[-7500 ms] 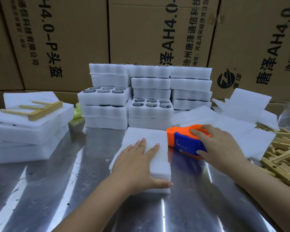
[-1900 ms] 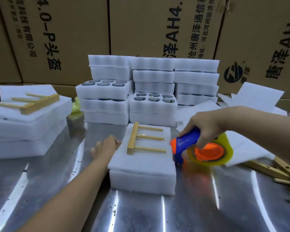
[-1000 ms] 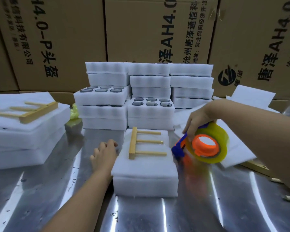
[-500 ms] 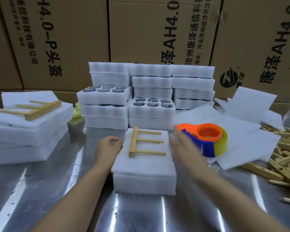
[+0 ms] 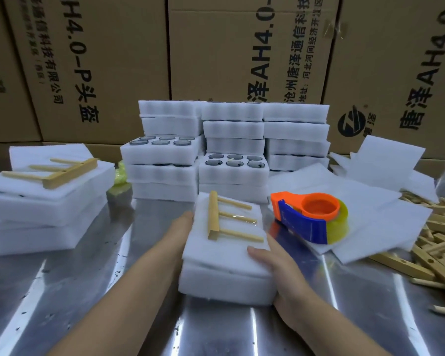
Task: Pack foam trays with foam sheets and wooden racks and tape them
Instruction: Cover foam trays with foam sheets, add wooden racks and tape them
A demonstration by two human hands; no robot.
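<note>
A white foam tray (image 5: pixel 224 286) covered by a foam sheet (image 5: pixel 216 250) sits in front of me on the metal table (image 5: pixel 62 291). A wooden rack (image 5: pixel 225 220) lies on the sheet under clear tape. My left hand (image 5: pixel 181 227) holds the pack's left side. My right hand (image 5: pixel 280 268) grips its right side, thumb on top of the sheet. The orange and blue tape dispenser (image 5: pixel 310 219) lies to the right on loose foam sheets (image 5: pixel 365 209), free of both hands.
Stacked foam trays (image 5: pixel 231 140), some showing round holes, stand behind the pack. Two finished packs with a wooden rack (image 5: pixel 44 199) sit at the left. Loose wooden racks (image 5: pixel 437 247) pile up at the right. Cardboard boxes (image 5: pixel 216 47) wall the back.
My right hand has set the tape dispenser down on the foam sheets and come back to grip the pack's right side. My left hand now holds the left side.
</note>
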